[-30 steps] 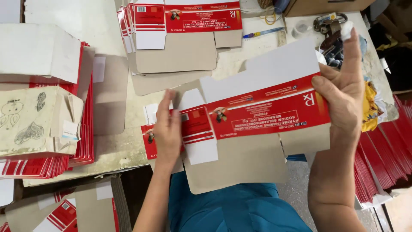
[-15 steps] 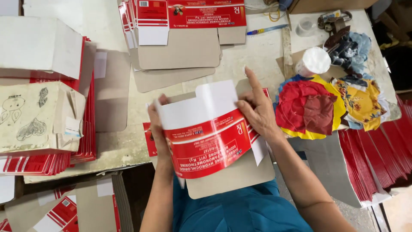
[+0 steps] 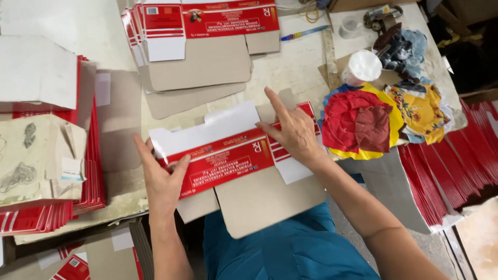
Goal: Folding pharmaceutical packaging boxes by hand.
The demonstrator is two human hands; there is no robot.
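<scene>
A flat red, white and grey carton blank point(image 3: 223, 161) lies across the near edge of the worktable point(image 3: 295, 67), partly folded, its grey flap hanging over my lap. My left hand point(image 3: 161, 179) grips its left end, thumb on the red panel. My right hand point(image 3: 293, 132) presses flat on its right end, index finger pointing away from me. Under the blank's right end another red-striped blank shows.
A fanned stack of flat carton blanks point(image 3: 202, 36) lies at the table's far side. Piles of red blanks point(image 3: 83, 155) stand at the left and more point(image 3: 456, 166) at the right. Colourful cloth scraps point(image 3: 373, 119), a white cup point(image 3: 363, 67) and a blue pen point(image 3: 303, 33) sit right.
The blank was held up in the air and spread wide; both hands have brought it down onto the table edge and folded it. My right hand moved left and down onto it.
</scene>
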